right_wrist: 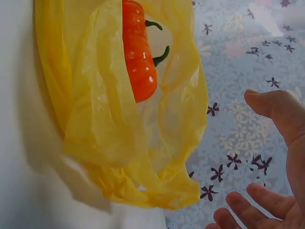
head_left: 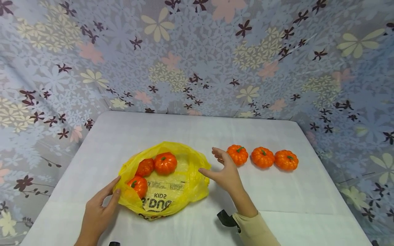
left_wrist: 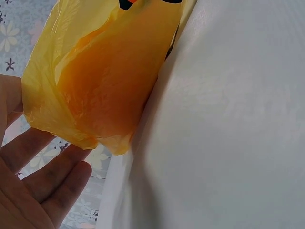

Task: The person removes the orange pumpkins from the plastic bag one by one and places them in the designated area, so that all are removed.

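Observation:
A yellow plastic bag (head_left: pixel 192 181) lies on the table with its mouth spread wide. Inside it are three small orange pumpkins (head_left: pixel 165 163), two of them with green stems showing. At the bag's left rim, my left hand (head_left: pixel 100 212) holds the edge between thumb and fingers; the left wrist view shows an orange shape through the film beside the fingers (left_wrist: pixel 71 191). My right hand (head_left: pixel 226 174) is just off the bag's right rim, thumb and fingers spread apart with nothing between them. Right behind its fingers sits another small pumpkin (head_left: pixel 238 155).
Two more pumpkins, a middle one (head_left: pixel 262 157) and a rightmost one (head_left: pixel 286 160), continue the row on the right. The table (head_left: pixel 200 128) has a white cover. Floral fabric (head_left: pixel 197 61) hangs behind and at both sides.

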{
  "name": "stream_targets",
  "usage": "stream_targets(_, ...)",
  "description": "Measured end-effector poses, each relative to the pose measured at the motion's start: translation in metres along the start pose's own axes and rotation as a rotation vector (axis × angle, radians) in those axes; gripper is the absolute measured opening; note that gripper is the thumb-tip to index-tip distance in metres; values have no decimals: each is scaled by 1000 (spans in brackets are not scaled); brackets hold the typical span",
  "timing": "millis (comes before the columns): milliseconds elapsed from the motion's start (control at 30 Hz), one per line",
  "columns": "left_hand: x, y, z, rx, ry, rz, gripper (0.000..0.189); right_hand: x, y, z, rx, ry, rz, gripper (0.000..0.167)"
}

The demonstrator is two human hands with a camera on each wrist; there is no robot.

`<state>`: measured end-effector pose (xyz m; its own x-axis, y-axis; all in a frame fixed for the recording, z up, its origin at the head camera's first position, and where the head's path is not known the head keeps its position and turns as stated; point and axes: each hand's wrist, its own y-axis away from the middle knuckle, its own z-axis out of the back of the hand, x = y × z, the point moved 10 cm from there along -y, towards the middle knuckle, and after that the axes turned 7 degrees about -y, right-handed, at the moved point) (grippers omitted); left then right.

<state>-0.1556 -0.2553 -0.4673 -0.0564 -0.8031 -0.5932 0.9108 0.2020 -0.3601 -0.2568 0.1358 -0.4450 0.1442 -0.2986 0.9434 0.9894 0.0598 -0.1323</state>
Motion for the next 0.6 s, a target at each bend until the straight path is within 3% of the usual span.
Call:
stream_targets(433,-1,0,0,7,-22,16,38,5,1,-42,47,37,41,81)
stream_targets(600,-1,2,-1,9,-5,1,38,16,6,-46,21,67,121,77)
